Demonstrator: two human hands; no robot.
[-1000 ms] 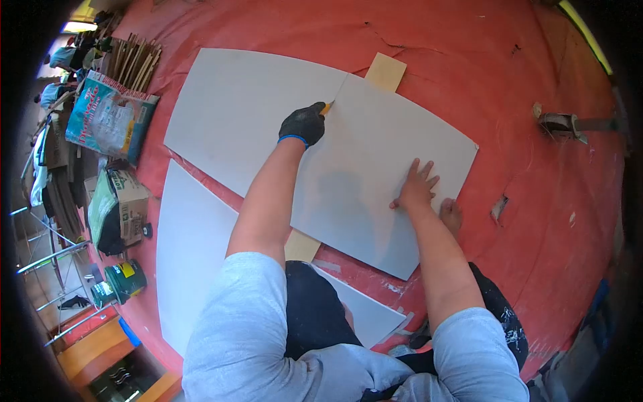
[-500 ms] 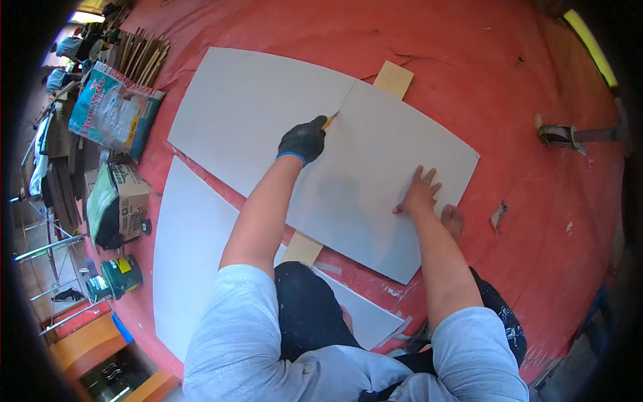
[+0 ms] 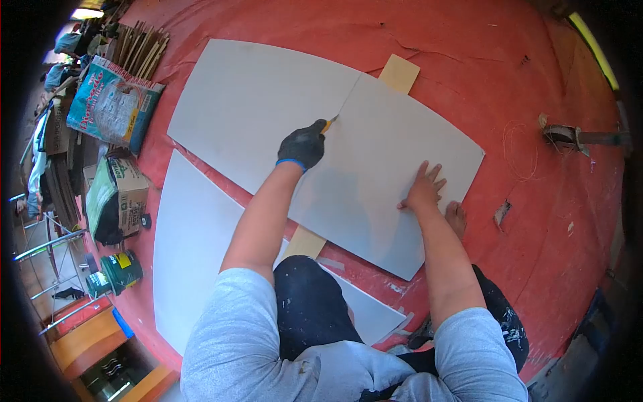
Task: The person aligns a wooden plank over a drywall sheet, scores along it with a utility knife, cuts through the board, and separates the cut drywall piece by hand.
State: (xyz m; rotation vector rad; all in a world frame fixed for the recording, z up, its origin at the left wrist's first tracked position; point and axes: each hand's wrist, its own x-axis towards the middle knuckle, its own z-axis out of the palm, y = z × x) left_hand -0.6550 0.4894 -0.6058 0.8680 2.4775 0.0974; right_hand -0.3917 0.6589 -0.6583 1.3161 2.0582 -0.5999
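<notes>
My left hand (image 3: 301, 145), in a dark glove with a blue cuff, is closed around a yellow utility knife (image 3: 327, 126). The blade tip meets a large pale grey-white board (image 3: 254, 94). From the tip, a thin straight line runs up to the board's far edge. My bare right hand (image 3: 423, 190) rests on the board's right part with its fingers spread. Pieces of yellowish wood (image 3: 400, 74) stick out from under the far and near edges. A second pale board (image 3: 191, 234) lies closer to me, partly hidden by my arm and knee.
Red sheeting (image 3: 469, 60) covers the floor. At the left are a blue printed bag (image 3: 114, 107), wood strips (image 3: 144, 53), a cardboard box (image 3: 132, 194) and a green bucket (image 3: 122, 273). A pipe-like metal piece (image 3: 569, 136) is at the right. A bare foot (image 3: 456, 220) is beside the board.
The knife has slid a short way toward me along the board, and the line behind it is longer. My right hand stays on the board. The view has shifted slightly.
</notes>
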